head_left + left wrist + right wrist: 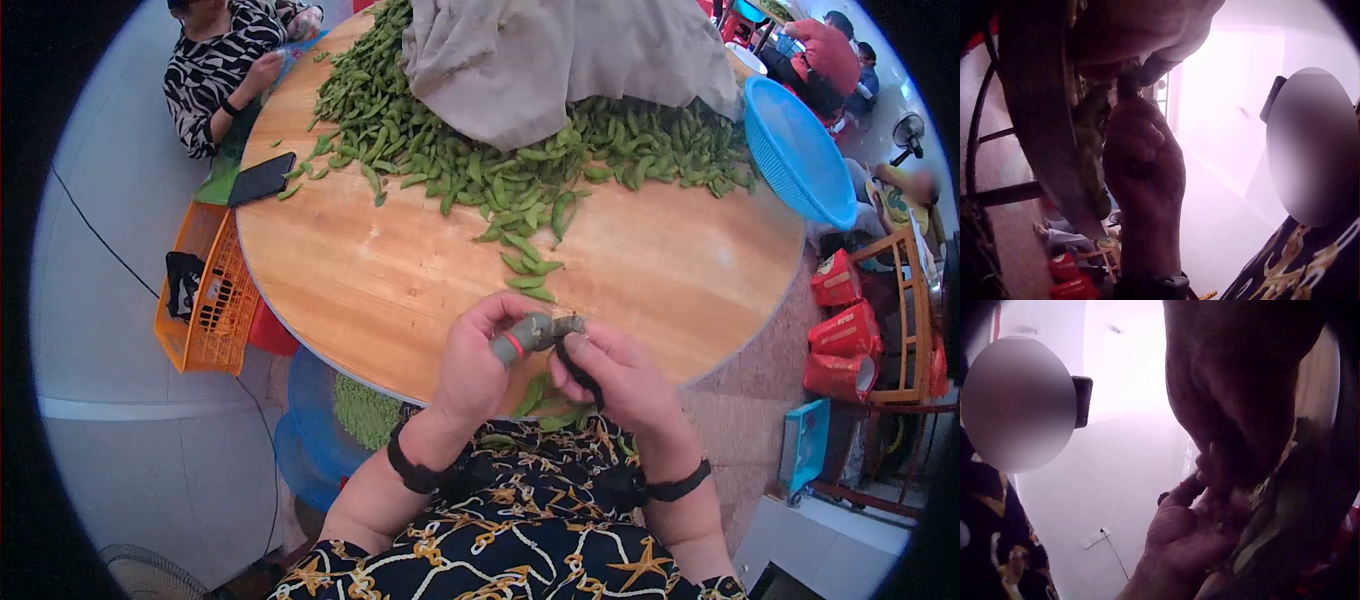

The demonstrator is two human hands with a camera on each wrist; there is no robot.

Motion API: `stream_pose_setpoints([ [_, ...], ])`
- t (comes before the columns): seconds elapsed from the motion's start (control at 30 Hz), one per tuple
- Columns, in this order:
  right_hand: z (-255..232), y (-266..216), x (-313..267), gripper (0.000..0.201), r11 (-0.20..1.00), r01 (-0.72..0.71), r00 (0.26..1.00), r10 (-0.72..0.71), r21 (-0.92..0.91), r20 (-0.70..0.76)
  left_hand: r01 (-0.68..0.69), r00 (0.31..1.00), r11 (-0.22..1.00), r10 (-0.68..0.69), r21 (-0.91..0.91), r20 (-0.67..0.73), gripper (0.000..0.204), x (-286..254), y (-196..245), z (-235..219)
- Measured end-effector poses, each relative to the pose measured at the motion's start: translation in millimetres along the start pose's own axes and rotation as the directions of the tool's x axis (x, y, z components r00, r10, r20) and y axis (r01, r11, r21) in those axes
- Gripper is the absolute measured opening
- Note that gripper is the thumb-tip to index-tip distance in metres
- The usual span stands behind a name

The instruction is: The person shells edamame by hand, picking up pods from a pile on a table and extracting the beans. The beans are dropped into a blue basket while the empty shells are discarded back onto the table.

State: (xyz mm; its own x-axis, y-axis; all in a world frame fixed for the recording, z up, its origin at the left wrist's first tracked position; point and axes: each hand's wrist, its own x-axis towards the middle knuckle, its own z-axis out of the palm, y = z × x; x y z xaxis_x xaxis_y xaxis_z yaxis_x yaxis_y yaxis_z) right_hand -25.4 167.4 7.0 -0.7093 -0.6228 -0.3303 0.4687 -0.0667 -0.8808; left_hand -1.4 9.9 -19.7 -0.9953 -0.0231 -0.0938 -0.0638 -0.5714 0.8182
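In the head view both hands meet above the near table edge. A grey-green wrap (522, 338) with a red band sits at the thumb position of the left hand (468, 362), whose fingers curl beside it. The right hand (628, 378) pinches a black strip (581, 376) near a short brownish piece (568, 325) at the wrap's tip. I cannot tell whether the left fingers grip that piece. Green soybean pods (530, 265) lie just beyond the hands, and more pods (562, 420) show below them. Both wrist views are dark, with the hands close together.
A grey cloth (500, 75) covers part of the pod heap on the round wooden table (370, 270). A phone (262, 180) lies at left, a blue basket (800, 150) at right. Left of the table are a yellow crate (228, 300), shelled beans (365, 410) and a seated person (220, 75).
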Motion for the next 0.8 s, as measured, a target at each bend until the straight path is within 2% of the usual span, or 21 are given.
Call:
stream_pose_setpoints([
  [0.03, 0, -1, 1, 0.025, 0.997, -0.007, 1.0, 0.006, -0.079, -0.023, -0.005, 1.0, 0.997, 0.007, 0.073, -0.024, 0.008, 1, 1, 1],
  [0.07, 3, 0, 2, 0.025, 0.997, -0.003, 1.0, 0.001, -0.082, -0.024, -0.009, 1.0, 0.997, 0.011, 0.073, -0.02, 0.008, 2, 0, -1],
  [0.13, 12, 6, 5, 0.023, 0.972, 0.115, 0.977, -0.147, -0.203, -0.153, 0.054, 0.997, 0.997, -0.057, 0.061, 0.043, 0.008, 2, -3, -6],
  [0.17, 13, 11, 5, 0.023, 0.972, 0.115, 0.977, -0.148, -0.203, -0.154, 0.054, 0.997, 0.997, -0.057, 0.06, 0.044, 0.008, 2, -2, -5],
  [0.23, 13, 19, 5, 0.022, 0.93, 0.178, 0.953, -0.245, -0.321, -0.181, 0.036, 0.995, 0.999, -0.032, -0.032, 0.095, 0.011, 0, 1, 1],
  [0.27, 13, 20, 4, 0.022, 0.932, 0.174, 0.953, -0.241, -0.32, -0.185, 0.041, 0.995, 0.999, -0.037, -0.035, 0.095, 0.011, 0, 0, -1],
  [0.33, 12, 19, 4, 0.02, 0.994, 0.101, 0.989, -0.095, 0.042, -0.112, -0.042, 0.981, 0.999, 0.045, -0.019, 0.187, 0.017, 4, -2, -7],
  [0.37, 10, 17, 3, 0.02, 0.994, 0.098, 0.989, -0.093, 0.043, -0.113, -0.039, 0.982, 0.999, 0.043, -0.02, 0.186, 0.017, 4, -2, -10],
  [0.43, 8, 10, -1, 0.016, 0.906, -0.117, 0.992, 0.086, 0.407, 0.094, 0.031, 0.952, 0.992, 0.008, -0.124, 0.306, 0.021, 5, -1, -14],
  [0.57, 11, 4, -4, 0.014, 0.838, -0.197, 0.975, 0.113, 0.509, 0.192, 0.042, 0.918, 0.98, 0.04, -0.195, 0.394, 0.024, 4, 2, -13],
  [0.63, 11, 11, 0, 0.014, 0.924, -0.071, 0.997, 0.054, 0.375, 0.056, 0.08, 0.961, 0.988, -0.043, -0.129, 0.272, 0.021, 1, 6, -6],
  [0.67, 12, 14, 1, 0.014, 0.924, -0.072, 0.997, 0.055, 0.375, 0.055, 0.081, 0.962, 0.988, -0.043, -0.13, 0.271, 0.021, -1, 4, -5],
  [0.7, 13, 17, 2, 0.014, 0.981, 0.177, 0.975, -0.185, -0.074, -0.12, 0.028, 0.982, 0.999, -0.019, -0.044, 0.188, 0.019, -3, 0, -4],
  [0.73, 15, 19, 3, 0.014, 0.786, 0.316, 0.873, -0.46, -0.531, -0.162, -0.017, 0.994, 0.999, 0.012, 0.047, 0.104, 0.018, -5, -2, -4],
  [0.77, 15, 17, 2, 0.014, 0.788, 0.315, 0.874, -0.459, -0.53, -0.162, -0.015, 0.995, 0.999, 0.01, 0.047, 0.103, 0.018, -7, -1, -5],
  [0.8, 13, 12, 1, 0.015, 0.94, 0.193, 0.944, -0.256, -0.282, -0.206, 0.003, 0.997, 0.996, -0.01, 0.087, 0.077, 0.019, -9, 2, -8],
])
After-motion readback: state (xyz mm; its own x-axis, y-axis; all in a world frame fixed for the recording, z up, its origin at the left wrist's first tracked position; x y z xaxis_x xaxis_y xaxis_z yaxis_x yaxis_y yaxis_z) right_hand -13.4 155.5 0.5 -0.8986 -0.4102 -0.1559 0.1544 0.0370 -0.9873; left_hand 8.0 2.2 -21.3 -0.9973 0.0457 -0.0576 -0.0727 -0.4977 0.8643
